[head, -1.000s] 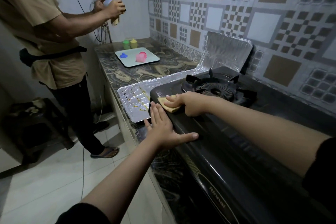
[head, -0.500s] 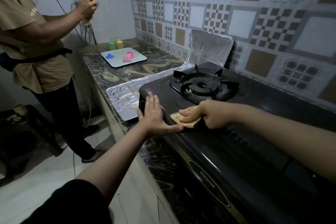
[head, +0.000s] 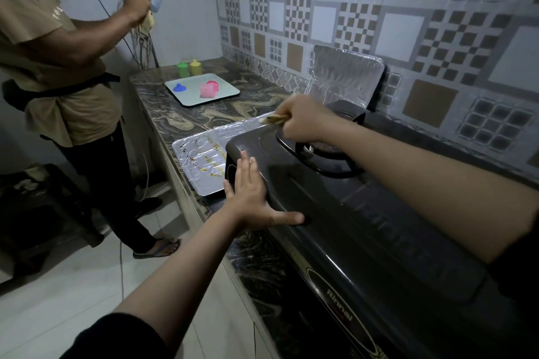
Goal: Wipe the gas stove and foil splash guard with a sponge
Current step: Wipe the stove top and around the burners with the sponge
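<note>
Two hands at frame centre: right hand (head: 303,119) fingers clenched round yellow sponge (head: 274,119) at far-left edge of black gas stove (head: 364,213), beside foil splash guard (head: 201,163); left hand (head: 250,198) flat, fingers spread, on stove's near-left corner.

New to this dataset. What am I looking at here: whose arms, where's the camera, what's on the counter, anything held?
There is no robot. One wide-angle camera sits on a person's head and looks down at their own arms. The left hand lies flat and open on the front corner of the black gas stove. The right hand grips a yellowish sponge at the stove's far left edge, near the burner grate. A foil splash guard stands against the tiled wall, and its stained flat panel lies on the marble counter. Farther back sits a tray with small coloured items. A second person stands at left.
</note>
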### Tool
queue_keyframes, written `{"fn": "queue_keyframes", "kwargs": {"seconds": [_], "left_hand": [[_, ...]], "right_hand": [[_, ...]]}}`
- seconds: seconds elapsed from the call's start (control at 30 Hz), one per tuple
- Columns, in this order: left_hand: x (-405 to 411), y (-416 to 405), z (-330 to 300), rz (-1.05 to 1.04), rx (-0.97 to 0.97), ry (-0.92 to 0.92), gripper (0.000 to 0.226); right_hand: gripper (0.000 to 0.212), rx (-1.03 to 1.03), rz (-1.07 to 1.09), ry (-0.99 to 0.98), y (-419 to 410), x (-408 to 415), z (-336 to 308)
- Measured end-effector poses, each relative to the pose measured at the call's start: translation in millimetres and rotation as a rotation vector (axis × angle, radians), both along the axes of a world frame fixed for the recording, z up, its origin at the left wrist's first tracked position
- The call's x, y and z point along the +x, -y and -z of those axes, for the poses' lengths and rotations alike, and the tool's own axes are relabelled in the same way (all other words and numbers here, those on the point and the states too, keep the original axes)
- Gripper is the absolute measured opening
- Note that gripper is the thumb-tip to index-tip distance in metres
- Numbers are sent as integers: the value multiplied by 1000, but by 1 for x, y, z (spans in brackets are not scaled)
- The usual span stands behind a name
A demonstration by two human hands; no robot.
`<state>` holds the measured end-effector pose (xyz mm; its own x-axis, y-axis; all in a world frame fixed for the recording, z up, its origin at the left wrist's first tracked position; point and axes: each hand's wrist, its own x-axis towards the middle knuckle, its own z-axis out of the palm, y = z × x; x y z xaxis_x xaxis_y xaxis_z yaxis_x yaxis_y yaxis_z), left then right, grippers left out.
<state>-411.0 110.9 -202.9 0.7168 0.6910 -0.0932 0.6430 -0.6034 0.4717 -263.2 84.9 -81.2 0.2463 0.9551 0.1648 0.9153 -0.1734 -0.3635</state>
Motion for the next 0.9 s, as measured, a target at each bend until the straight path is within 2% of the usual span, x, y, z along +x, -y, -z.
{"fn": "queue_keyframes", "kwargs": {"seconds": [0.13, 0.27, 0.37, 0.5, 0.63, 0.9], "left_hand": [[0, 1, -1, -7, 5, 14, 154], [0, 1, 0, -9, 25, 3, 155], [-1, 0, 2, -7, 15, 13, 155], [-1, 0, 1, 1, 9, 21, 153], [-1, 2, -1, -13, 20, 10, 152], [-1, 3, -5, -29, 28, -35, 150]], "right_hand": [[32, 6, 28, 110, -54, -14, 20], [30, -303, -51, 358, -71, -21, 42], [29, -389, -96, 414, -67, -20, 41], [13, -438, -166, 449, -50, -16, 37], [34, -453, -217, 447, -30, -15, 35], [49, -469, -274, 570, 5, -11, 44]]}}
